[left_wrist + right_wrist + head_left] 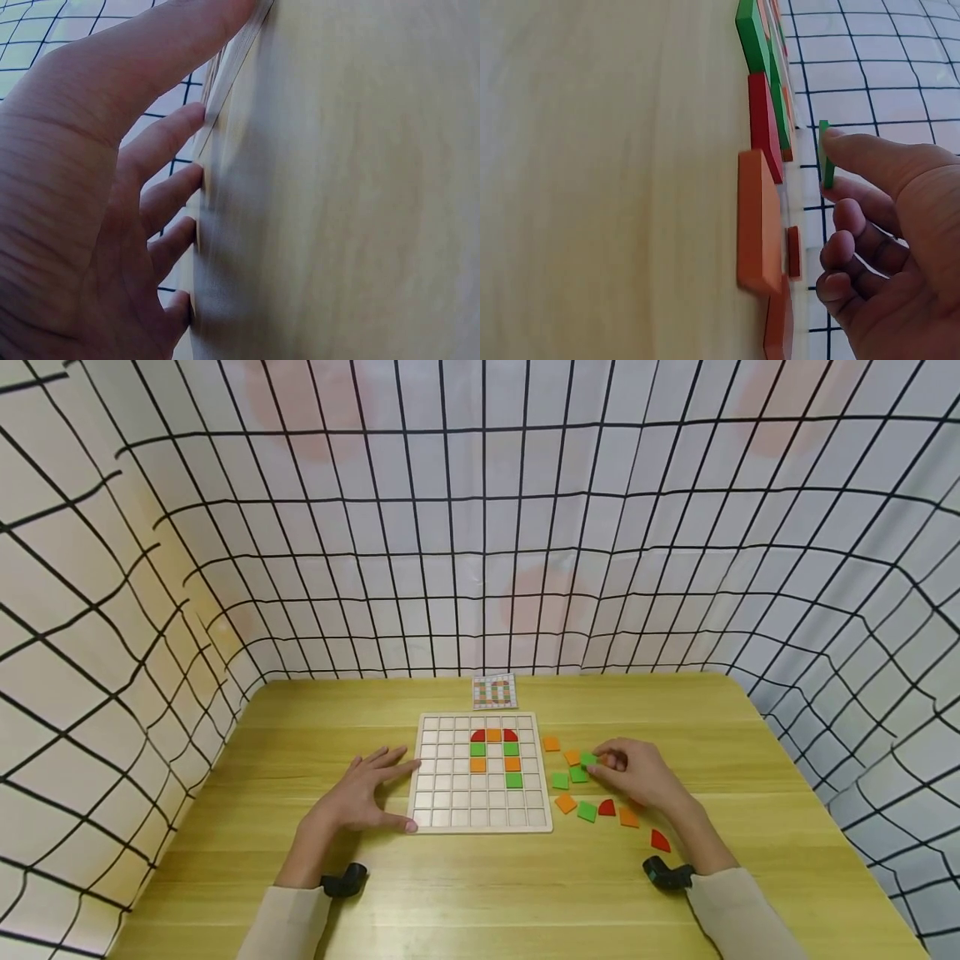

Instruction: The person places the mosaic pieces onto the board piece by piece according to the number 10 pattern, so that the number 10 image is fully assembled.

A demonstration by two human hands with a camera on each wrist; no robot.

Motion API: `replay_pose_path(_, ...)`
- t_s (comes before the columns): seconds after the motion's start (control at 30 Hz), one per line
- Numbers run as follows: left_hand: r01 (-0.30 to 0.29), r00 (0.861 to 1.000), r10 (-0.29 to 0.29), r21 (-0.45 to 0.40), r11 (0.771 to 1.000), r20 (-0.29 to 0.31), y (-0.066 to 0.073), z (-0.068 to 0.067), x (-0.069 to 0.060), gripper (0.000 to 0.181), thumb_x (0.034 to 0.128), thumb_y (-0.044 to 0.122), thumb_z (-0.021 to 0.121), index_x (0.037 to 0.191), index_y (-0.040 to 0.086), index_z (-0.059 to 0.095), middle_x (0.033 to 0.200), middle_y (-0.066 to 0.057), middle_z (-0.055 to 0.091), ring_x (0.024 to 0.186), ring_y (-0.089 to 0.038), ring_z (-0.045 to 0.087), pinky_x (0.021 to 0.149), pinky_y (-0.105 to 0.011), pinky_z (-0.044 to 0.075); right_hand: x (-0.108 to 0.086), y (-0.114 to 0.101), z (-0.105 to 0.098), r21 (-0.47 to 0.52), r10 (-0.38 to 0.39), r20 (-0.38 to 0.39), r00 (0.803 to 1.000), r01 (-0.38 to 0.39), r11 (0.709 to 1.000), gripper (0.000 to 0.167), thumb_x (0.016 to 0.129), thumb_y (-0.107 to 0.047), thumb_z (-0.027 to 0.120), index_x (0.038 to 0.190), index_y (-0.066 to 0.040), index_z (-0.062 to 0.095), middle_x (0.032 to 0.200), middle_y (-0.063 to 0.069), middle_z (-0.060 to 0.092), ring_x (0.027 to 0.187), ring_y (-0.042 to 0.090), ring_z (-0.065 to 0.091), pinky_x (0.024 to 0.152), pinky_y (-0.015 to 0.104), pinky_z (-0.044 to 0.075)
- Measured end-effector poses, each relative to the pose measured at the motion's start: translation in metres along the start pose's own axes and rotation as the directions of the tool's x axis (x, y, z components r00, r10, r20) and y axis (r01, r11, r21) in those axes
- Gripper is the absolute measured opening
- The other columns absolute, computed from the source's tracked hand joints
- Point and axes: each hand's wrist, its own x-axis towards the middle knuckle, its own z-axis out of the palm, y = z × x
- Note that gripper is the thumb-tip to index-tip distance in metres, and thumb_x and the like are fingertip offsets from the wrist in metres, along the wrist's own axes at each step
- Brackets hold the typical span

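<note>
The right hand (641,772) pinches a green square tile (826,156) beyond the three-o'clock edge of the pale gridded board (447,781). The left hand (362,793), fingers apart, touches the board's nine-o'clock edge; yellow wooden tabletop (487,893) spreads toward six o'clock.

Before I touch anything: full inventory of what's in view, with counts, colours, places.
table: 1, yellowish wood, under the board
backdrop: 1, white with black grid, around table
picture card: 1, white with coloured print, beyond board
board: 1, off-white, mid-table
placed tiles: 8 (3 green, 3 orange, 2 red), on board
loose tiles: at least 3 green, 4 orange, 2 red, right of board; some may be hidden
held tile: 1, green, pinched by right hand
wrist devices: 2, black, one per wrist
sleeves: 2, beige, forearms
hands: 2, bare; left hand at board's left edge, right over loose tiles
</note>
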Motion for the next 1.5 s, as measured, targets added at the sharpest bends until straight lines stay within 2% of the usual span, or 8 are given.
replay_pose_path(0.37, 0.000, 1.000, 0.000, 0.007, 1.000, -0.002, -0.002, 0.001, 0.000, 0.103, 0.0678, 0.069, 0.085, 0.155, 0.028, 0.049, 0.169, -0.011, 0.030, 0.157, -0.044, 0.022, 0.122, -0.075, 0.009, 0.013, -0.029, 0.017, 0.033, -0.014, 0.018, 1.000, 0.014, 0.999, 0.028, 0.094, -0.032, 0.078, 0.112, -0.012, 0.072, 0.083, -0.001, 0.060, 0.073, 0.016, 0.052, 0.064, 0.025, 0.047)
replay_pose_path(0.6, -0.007, 1.000, 0.007, 0.006, 1.000, -0.002, -0.002, 0.002, 0.000, 0.103, 0.0684, 0.070, 0.084, 0.155, 0.029, 0.048, 0.170, -0.011, 0.030, 0.157, -0.044, 0.022, 0.122, -0.076, 0.009, 0.021, -0.050, 0.030, 0.101, -0.077, 0.038, 0.996, 0.073, 0.992, 0.027, 0.093, -0.027, 0.079, 0.110, -0.007, 0.074, 0.080, -0.001, 0.058, 0.071, 0.015, 0.050, 0.062, 0.023, 0.045)
replay_pose_path(0.83, -0.002, 1.000, 0.002, 0.015, 1.000, 0.001, -0.002, 0.001, 0.002, 0.102, 0.0689, 0.069, 0.084, 0.155, 0.027, 0.049, 0.169, -0.012, 0.030, 0.156, -0.045, 0.023, 0.121, -0.076, 0.010, 0.028, -0.070, 0.046, 0.111, -0.104, 0.046, 0.994, 0.098, 0.989, 0.025, 0.091, -0.026, 0.080, 0.110, -0.010, 0.075, 0.077, -0.003, 0.057, 0.069, 0.013, 0.050, 0.063, 0.023, 0.046)
replay_pose_path(0.97, -0.002, 1.000, 0.002, 0.013, 1.000, 0.001, -0.001, 0.002, 0.001, 0.102, 0.0687, 0.069, 0.084, 0.155, 0.027, 0.049, 0.169, -0.012, 0.031, 0.156, -0.045, 0.023, 0.121, -0.076, 0.010, 0.033, -0.082, 0.059, 0.131, -0.151, 0.071, 0.986, 0.141, 0.981, 0.022, 0.092, -0.025, 0.080, 0.107, -0.009, 0.076, 0.075, -0.003, 0.055, 0.068, 0.011, 0.049, 0.062, 0.022, 0.045)
replay_pose_path(1.07, -0.004, 1.000, 0.004, 0.014, 1.000, 0.000, -0.001, 0.002, 0.001, 0.102, 0.0686, 0.069, 0.084, 0.155, 0.027, 0.049, 0.169, -0.012, 0.031, 0.156, -0.045, 0.023, 0.121, -0.077, 0.010, 0.036, -0.093, 0.069, 0.124, -0.183, 0.093, 0.979, 0.171, 0.977, 0.022, 0.091, -0.025, 0.081, 0.106, -0.009, 0.077, 0.074, -0.004, 0.054, 0.066, 0.010, 0.048, 0.061, 0.021, 0.043)
replay_pose_path(1.23, -0.003, 1.000, 0.003, 0.011, 1.000, 0.000, -0.002, 0.002, 0.001, 0.102, 0.0690, 0.069, 0.084, 0.155, 0.028, 0.049, 0.169, -0.011, 0.030, 0.156, -0.045, 0.022, 0.122, -0.076, 0.009, 0.039, -0.106, 0.085, 0.084, -0.180, 0.115, 0.977, 0.171, 0.982, 0.024, 0.090, -0.027, 0.082, 0.108, -0.011, 0.078, 0.071, -0.005, 0.055, 0.064, 0.008, 0.046, 0.060, 0.022, 0.042)
replay_pose_path(1.5, -0.001, 1.000, 0.001, 0.016, 1.000, 0.000, -0.002, 0.003, 0.001, 0.102, 0.0695, 0.070, 0.083, 0.155, 0.028, 0.048, 0.169, -0.012, 0.031, 0.156, -0.044, 0.022, 0.122, -0.075, 0.009, 0.044, -0.112, 0.102, 0.026, -0.197, 0.152, 0.969, 0.196, 0.980, 0.024, 0.089, -0.027, 0.082, 0.109, -0.014, 0.079, 0.068, -0.008, 0.055, 0.063, 0.006, 0.044, 0.064, 0.023, 0.043)
